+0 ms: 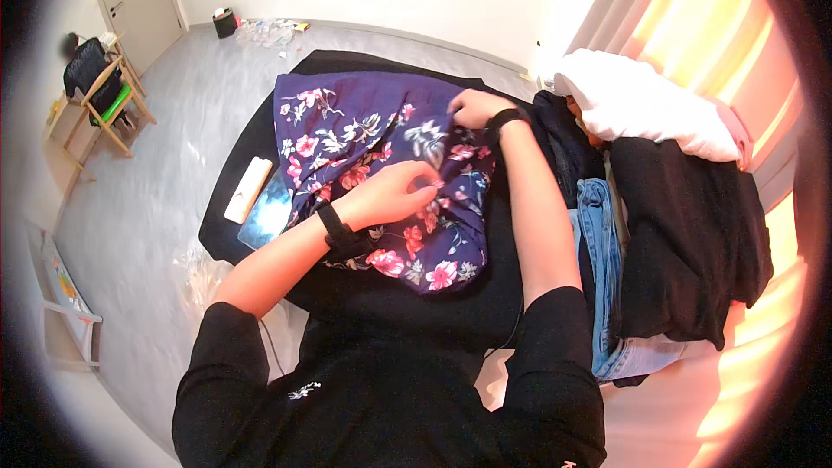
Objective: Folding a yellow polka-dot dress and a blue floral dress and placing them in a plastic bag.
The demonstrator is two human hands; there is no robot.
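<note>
A navy garment with pink and white flowers (364, 134) lies partly spread and rumpled over a black-covered surface (247, 134); its exact kind does not show. My left hand (394, 193) is over the middle of the garment, its fingers curled and pinching a fold of the cloth. Farther away and to the right, my right hand (478, 109) is closed on the garment near its far right edge. Both wrists wear black bands. Bunched cloth lies between and below the hands.
Left of the garment lie a long white object (249, 191) and a blue glossy flat item (267, 212). At right are folded jeans (598, 269), black clothes (676, 243) and white cloth (637, 104). A person sits on a wooden chair (108, 108) at far left.
</note>
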